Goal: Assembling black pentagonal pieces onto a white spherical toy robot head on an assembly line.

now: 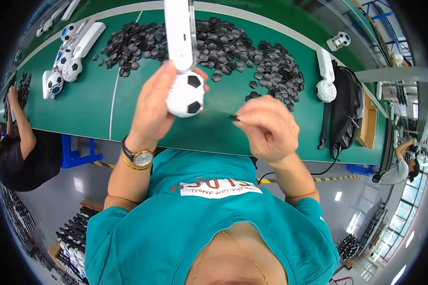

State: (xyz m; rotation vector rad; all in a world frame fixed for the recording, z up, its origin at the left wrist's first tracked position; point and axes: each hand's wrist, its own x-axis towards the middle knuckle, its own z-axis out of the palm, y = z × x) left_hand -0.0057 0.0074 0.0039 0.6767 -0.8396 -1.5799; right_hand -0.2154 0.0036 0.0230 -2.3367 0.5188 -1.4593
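Above a green table point(142, 114), the left hand point(152, 107) grips a white football-shaped toy point(185, 95) while the right hand point(266, 128) pinches what seems a small black patch point(233, 117), which could slip and fall.

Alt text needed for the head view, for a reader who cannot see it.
The left hand holds up a white toy with a football-patterned ball end, while the right hand pinches a small black piece beside it. Below lies a green table heaped with black pieces.
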